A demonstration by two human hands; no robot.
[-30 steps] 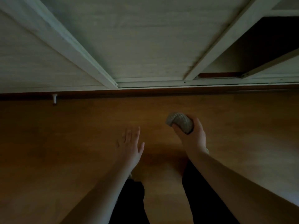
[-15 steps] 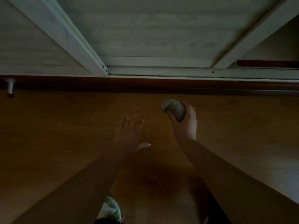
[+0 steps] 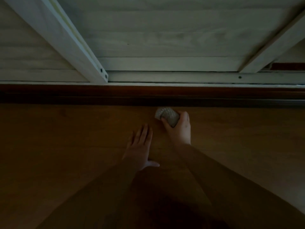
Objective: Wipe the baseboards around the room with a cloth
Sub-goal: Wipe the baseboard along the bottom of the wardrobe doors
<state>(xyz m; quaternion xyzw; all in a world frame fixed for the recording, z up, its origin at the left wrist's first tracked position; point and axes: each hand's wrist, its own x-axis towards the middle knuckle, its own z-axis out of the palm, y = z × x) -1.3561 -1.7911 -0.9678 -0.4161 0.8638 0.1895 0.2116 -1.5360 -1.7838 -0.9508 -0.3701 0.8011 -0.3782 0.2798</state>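
While you lean low over the wooden floor, your left hand lies flat on the boards, fingers straight and spread, bracing you. Just beyond it, your right hand curls its grip round a balled grey cloth, which sits at the foot of the dark brown baseboard, touching it or nearly so. Behind runs a pale sliding-door track. You seem to be starting a stroke; next, press the cloth against the board and draw it sideways along its length.
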